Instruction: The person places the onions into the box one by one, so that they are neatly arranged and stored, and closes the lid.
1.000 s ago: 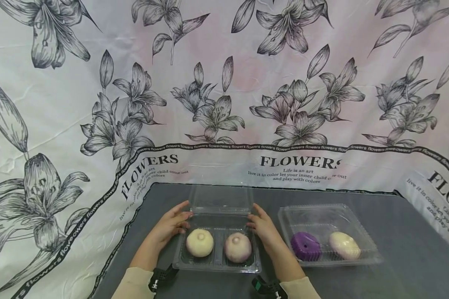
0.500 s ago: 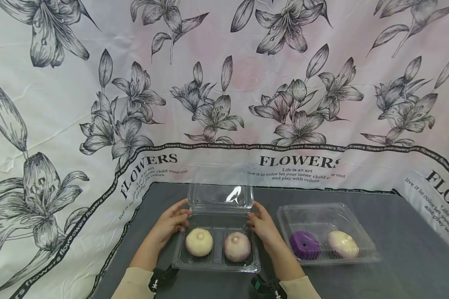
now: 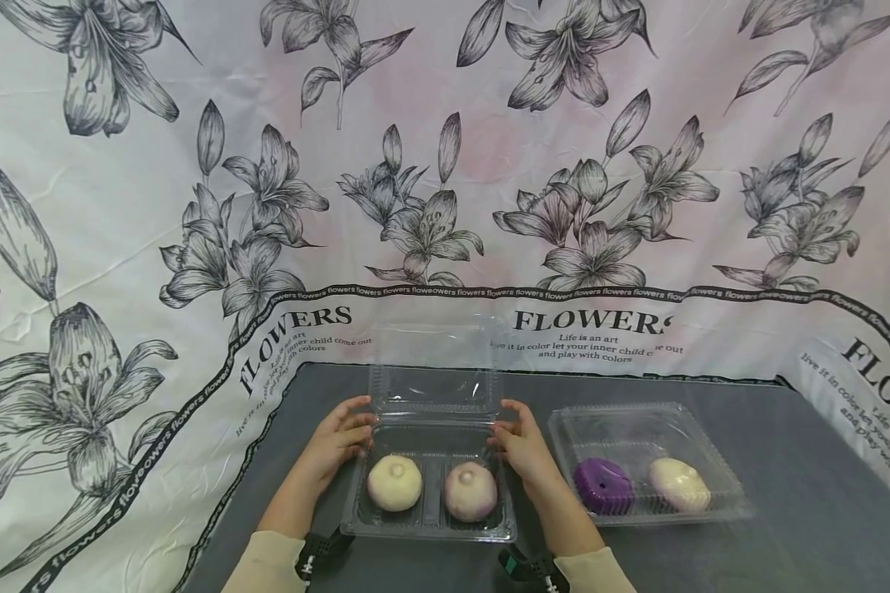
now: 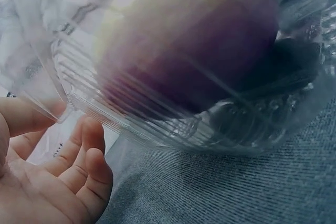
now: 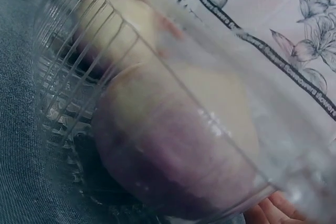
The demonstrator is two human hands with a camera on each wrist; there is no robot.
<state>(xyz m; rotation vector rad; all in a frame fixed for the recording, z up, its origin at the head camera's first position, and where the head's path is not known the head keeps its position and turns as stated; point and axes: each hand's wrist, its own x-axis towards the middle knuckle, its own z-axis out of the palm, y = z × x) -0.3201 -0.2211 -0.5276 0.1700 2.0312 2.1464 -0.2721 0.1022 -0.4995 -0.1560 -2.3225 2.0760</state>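
Note:
In the head view a clear plastic clamshell box (image 3: 432,529) lies on the grey tabletop, its lid (image 3: 433,387) tilted up at the back hinge. Two round, turnip-like vegetables with top nubs sit in separate compartments: a cream one (image 3: 395,483) left, a pinkish-purple one (image 3: 470,492) right. My left hand (image 3: 335,445) touches the left side near the hinge, index finger reaching behind the lid. On the opposite side my right hand (image 3: 522,449) mirrors it; its fingertips (image 5: 281,208) show past the plastic in the right wrist view. Loosely bent left fingers (image 4: 94,169) meet the box edge.
A second clear box (image 3: 638,424) stands to the right, holding a purple ribbed piece (image 3: 603,486) and a cream-purple vegetable (image 3: 680,484). Behind the table (image 3: 786,461) hangs a flower-printed cloth (image 3: 445,165). Wrist devices (image 3: 319,550) sit near the box's front corners.
The lid has swung up from lying further back and stands taller behind the box. Both hands stay almost where they were; the vegetables have not moved.

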